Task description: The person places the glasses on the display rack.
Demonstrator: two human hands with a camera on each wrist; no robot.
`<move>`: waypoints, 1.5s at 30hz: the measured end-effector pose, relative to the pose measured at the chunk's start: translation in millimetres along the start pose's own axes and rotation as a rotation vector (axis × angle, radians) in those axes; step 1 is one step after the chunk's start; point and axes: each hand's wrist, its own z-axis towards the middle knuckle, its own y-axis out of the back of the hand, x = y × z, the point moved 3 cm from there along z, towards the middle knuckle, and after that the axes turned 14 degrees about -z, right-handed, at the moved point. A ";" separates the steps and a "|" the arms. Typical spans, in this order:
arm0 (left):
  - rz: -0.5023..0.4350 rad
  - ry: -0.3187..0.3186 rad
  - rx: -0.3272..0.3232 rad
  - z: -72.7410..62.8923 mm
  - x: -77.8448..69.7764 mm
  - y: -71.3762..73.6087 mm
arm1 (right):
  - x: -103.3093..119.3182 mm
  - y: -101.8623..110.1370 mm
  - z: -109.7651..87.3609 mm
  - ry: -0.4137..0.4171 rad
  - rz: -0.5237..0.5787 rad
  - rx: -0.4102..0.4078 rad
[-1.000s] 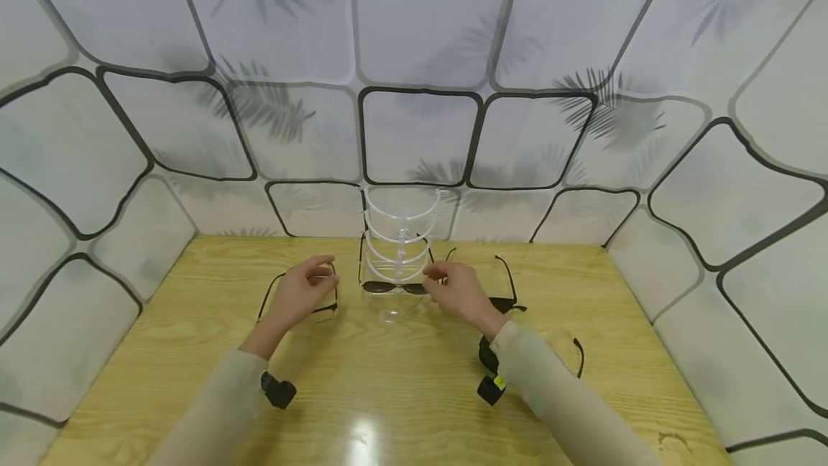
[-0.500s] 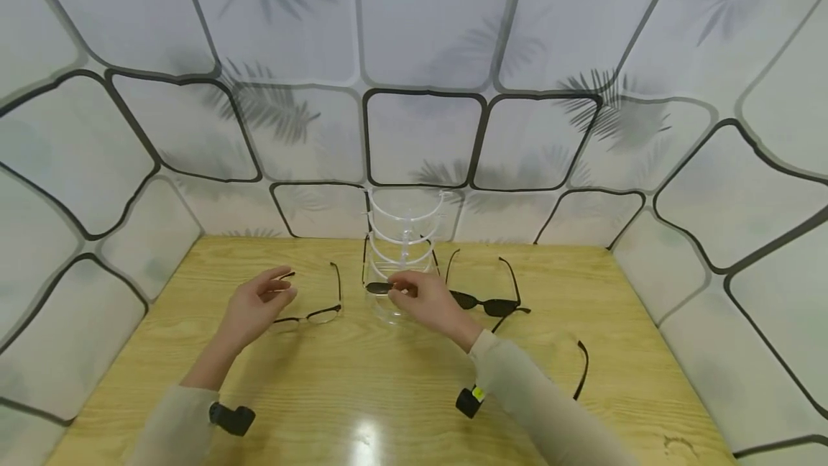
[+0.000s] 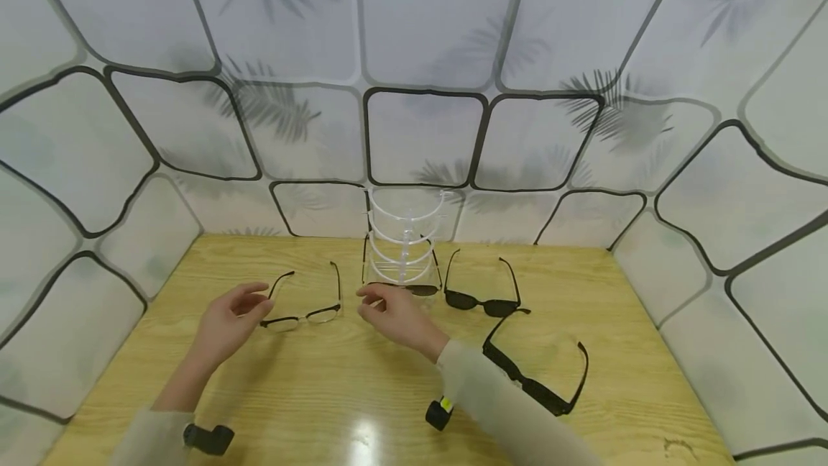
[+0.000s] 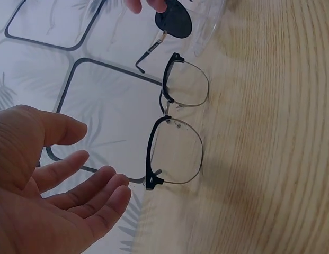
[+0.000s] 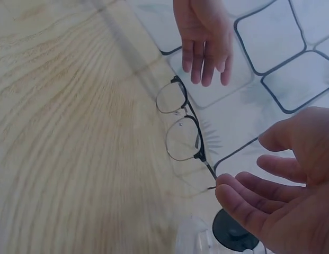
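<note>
Thin black-and-silver half-rim clear-lens glasses (image 3: 304,305) (image 4: 175,127) (image 5: 180,124): temples unfolded, upright on wooden tabletop, left of clear tiered acrylic stand (image 3: 402,250), untouched between both hands.

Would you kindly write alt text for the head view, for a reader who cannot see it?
Two open hands, left hand and right hand, hover either side of clear-lens glasses on a wooden table. Behind stands a clear tiered rack holding sunglasses; two dark pairs lie to the right.

Bright, even light overhead, with a glare spot on the tabletop (image 3: 364,437) at bottom centre. Fisheye bends the edges; wrist views look soft.
</note>
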 end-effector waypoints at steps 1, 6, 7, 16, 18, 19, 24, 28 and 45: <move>0.002 0.004 -0.003 -1.3 1.3 1.2 | 0.7 -2.9 1.4 0.001 0.003 0.002; -0.003 0.020 -0.008 -4.8 9.7 5.8 | 3.2 -17.0 8.2 0.005 0.001 0.007; -0.005 0.031 -0.008 -5.3 11.6 6.1 | 3.6 -19.9 9.1 0.001 0.005 0.010; -0.055 0.107 -0.024 -4.7 29.9 3.5 | 3.2 -40.5 14.6 -0.006 0.064 0.018; -0.076 0.117 -0.028 -4.1 32.5 2.3 | 2.9 -42.9 15.2 -0.007 0.056 0.014; -0.085 0.121 -0.030 -3.9 33.7 1.8 | 2.7 -43.9 15.4 -0.010 0.051 0.013; -0.102 0.120 -0.026 -4.2 38.3 0.3 | 3.0 -48.4 18.0 -0.019 0.032 0.008; -0.111 0.115 -0.028 -3.6 40.0 -0.9 | 3.5 -52.0 21.2 -0.026 0.031 -0.007; -0.191 0.136 -0.041 -2.1 49.1 -8.5 | -0.2 -63.9 30.7 -0.053 0.047 -0.031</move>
